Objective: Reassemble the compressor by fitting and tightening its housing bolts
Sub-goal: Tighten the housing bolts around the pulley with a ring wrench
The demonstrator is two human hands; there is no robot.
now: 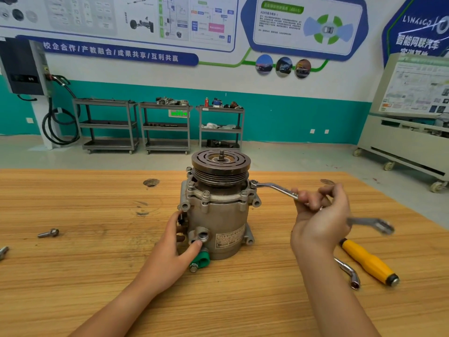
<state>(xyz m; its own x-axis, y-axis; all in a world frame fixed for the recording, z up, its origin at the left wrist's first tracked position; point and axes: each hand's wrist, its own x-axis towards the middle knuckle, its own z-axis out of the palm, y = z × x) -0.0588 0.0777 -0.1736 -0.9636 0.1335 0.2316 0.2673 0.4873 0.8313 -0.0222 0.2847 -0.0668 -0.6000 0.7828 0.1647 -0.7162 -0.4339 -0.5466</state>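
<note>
the shaft of the wrench is hidden inside the right hand; its free end past the palm is blurred. a bolt near the left edge of the table is cut off by the frame. print on the label of the compressor is too small to read.

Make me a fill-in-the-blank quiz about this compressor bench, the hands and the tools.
The right hand grips a silver ring spanner seated on a housing ___. The left hand holds the grey metal compressor, which stands with its grooved pulley on ___. The screwdriver on the wooden table has a ___ handle.
Missing: bolt; top; yellow.
</note>
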